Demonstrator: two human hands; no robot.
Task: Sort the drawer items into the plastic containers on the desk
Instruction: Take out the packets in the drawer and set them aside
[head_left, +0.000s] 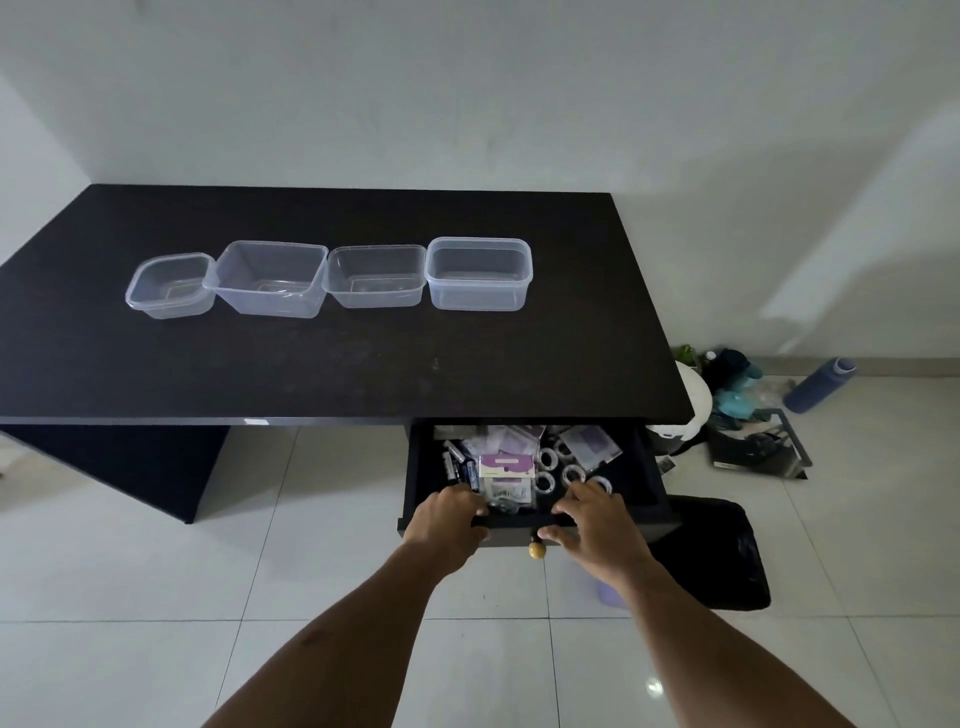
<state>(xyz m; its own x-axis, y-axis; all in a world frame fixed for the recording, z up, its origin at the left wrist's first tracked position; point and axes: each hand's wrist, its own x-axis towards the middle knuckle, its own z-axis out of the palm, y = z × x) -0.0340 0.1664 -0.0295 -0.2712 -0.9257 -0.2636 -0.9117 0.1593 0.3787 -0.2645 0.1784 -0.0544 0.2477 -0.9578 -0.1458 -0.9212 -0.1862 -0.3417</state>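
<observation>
black desk (311, 364); left hand (449, 519), right hand (592, 519) grip drawer (636, 470) front

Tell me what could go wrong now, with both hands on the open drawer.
Both the left hand and right hand grip the drawer front; pulling farther might drop it out. The loose rings and batteries could roll onto the tiles. The empty containers touch; one nudge may shift several.

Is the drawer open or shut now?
Open. The drawer sticks out from under the desk, packets inside showing; left hand and right hand hold its front edge.
</observation>
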